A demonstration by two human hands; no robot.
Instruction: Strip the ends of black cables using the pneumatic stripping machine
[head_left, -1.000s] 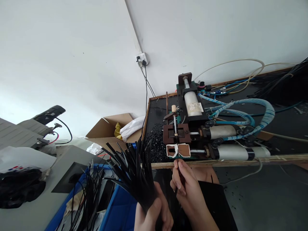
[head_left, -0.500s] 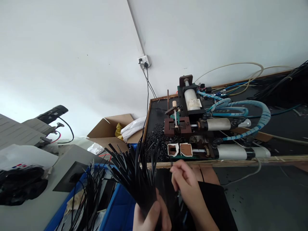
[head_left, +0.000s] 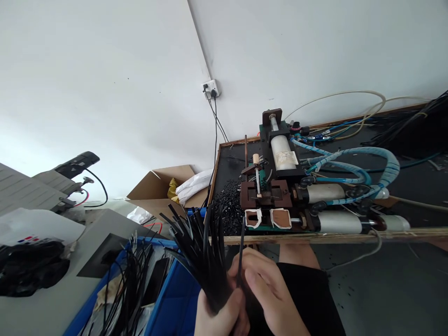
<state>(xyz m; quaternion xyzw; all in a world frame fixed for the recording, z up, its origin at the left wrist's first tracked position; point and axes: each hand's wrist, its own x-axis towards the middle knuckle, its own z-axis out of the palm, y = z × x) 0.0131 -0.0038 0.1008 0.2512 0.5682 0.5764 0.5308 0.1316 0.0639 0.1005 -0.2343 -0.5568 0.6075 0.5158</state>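
Observation:
My left hand [head_left: 220, 310] is closed around a thick bundle of black cables [head_left: 206, 261], whose loose ends fan out up and to the left. A single black cable [head_left: 241, 252] stands apart from the bundle, upright in front of the machine's edge. Its lower end runs down between my two hands, by the left thumb. My right hand [head_left: 264, 284] is curled closed at this cable, touching the left hand; the exact grip of its fingertips is partly hidden. Just beyond is a pneumatic machine [head_left: 266, 193] with two taped brown clamp pads [head_left: 281, 218] at its front.
Black offcuts [head_left: 229, 205] lie heaped left of the machine on the wooden-edged bench [head_left: 315, 237]. A blue crate [head_left: 157, 298] with more black cables stands at lower left, a cardboard box [head_left: 147, 186] behind it. Blue hoses [head_left: 388, 168] loop to the right.
My right hand has moved left and down to meet the left hand, and a single cable now stands up between them. The machine's taped pads are farther apart, and its cylinder parts have shifted.

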